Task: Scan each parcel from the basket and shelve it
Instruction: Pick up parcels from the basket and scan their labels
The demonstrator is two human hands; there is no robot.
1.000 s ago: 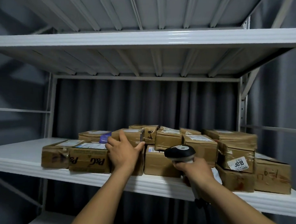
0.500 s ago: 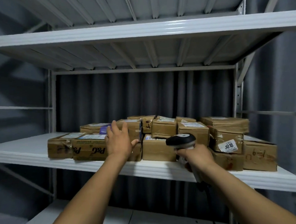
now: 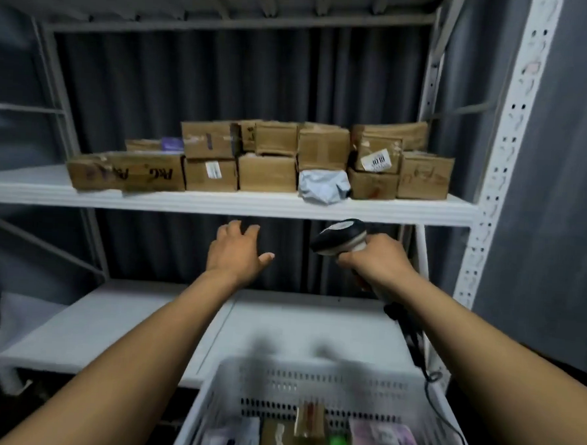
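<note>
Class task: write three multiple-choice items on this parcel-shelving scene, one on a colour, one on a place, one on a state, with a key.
1. What colour is the basket? A white; B blue; C red.
2. Where does the grey bag lie? A in the basket; B on the shelf among the boxes; C on the floor.
3. What is the right hand doing? A hanging empty; B pressing a box; C gripping the scanner.
Key: 1 A, its slotted wall is white; 2 B, boxes flank it there; 3 C, it curls round the scanner.
</note>
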